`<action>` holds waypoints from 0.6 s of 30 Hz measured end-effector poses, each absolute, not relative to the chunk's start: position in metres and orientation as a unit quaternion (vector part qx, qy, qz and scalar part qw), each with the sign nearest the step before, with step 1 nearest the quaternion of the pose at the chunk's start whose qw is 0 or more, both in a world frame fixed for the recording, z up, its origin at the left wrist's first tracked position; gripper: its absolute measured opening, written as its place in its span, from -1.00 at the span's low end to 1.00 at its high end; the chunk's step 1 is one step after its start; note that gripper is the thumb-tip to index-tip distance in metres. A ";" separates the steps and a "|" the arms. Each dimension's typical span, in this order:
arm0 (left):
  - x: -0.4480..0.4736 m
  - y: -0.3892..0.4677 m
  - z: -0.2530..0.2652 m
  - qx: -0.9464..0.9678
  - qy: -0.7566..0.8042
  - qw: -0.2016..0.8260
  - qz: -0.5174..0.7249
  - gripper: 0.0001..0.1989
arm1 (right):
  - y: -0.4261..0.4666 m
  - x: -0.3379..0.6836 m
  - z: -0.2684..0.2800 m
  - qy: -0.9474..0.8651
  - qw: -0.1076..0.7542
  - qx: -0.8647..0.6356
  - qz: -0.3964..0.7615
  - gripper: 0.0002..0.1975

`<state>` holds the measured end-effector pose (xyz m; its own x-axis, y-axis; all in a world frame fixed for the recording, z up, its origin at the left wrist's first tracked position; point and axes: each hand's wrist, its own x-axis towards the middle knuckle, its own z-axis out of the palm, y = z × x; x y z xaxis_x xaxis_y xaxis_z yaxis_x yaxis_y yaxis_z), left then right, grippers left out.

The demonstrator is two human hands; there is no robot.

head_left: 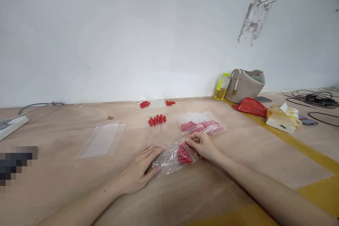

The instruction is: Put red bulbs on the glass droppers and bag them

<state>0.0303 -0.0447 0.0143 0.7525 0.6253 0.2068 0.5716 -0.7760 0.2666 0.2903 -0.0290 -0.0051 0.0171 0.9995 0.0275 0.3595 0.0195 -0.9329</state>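
A clear zip bag (pixel 169 160) lies flat in front of me, with several red-bulbed droppers inside, their red bulbs (pixel 184 155) toward its right end. My left hand (pixel 141 167) rests on the bag's left end, fingers stretched out and apart. At the right end, my right hand (pixel 202 145) pinches the bag's edge near the zip between thumb and fingers. Just beyond the bag is a row of loose droppers (pixel 159 123), red bulbs pointing away from me. Filled bags of droppers (pixel 202 123) overlap in a fanned stack behind my right hand.
Flat clear bags (pixel 103 139) lie at the left. Loose red bulbs (pixel 144 104) sit by the wall. A bottle (pixel 221 86), a grey handbag (pixel 246 86), a red pouch (pixel 251 107), a tissue pack (pixel 282 118) and black cables (pixel 317 99) are at the right; a power strip (pixel 13 127) is left.
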 end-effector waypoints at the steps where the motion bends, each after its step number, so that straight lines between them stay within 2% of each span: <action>1: 0.030 -0.045 0.014 0.931 0.321 0.095 0.145 -0.52 | -0.029 0.289 -0.007 -0.594 0.428 -0.576 0.363 -0.77; 4: 0.030 -0.044 0.013 0.929 0.324 0.099 0.148 -0.51 | -0.030 0.287 -0.009 -0.634 0.454 -0.526 0.338 -0.72; 7: 0.030 -0.045 0.013 0.927 0.326 0.104 0.150 -0.52 | -0.032 0.284 -0.008 -0.648 0.436 -0.505 0.368 -0.61; 13: 0.030 -0.046 0.015 0.925 0.333 0.104 0.148 -0.52 | -0.031 0.279 -0.003 -0.569 0.472 -0.548 0.393 -0.77; 15: 0.030 -0.045 0.015 0.925 0.334 0.105 0.150 -0.52 | -0.030 0.282 -0.004 -0.538 0.455 -0.572 0.419 -0.79; 18: 0.030 -0.044 0.014 0.929 0.330 0.101 0.137 -0.56 | -0.028 0.288 -0.007 -0.528 0.467 -0.599 0.381 -0.79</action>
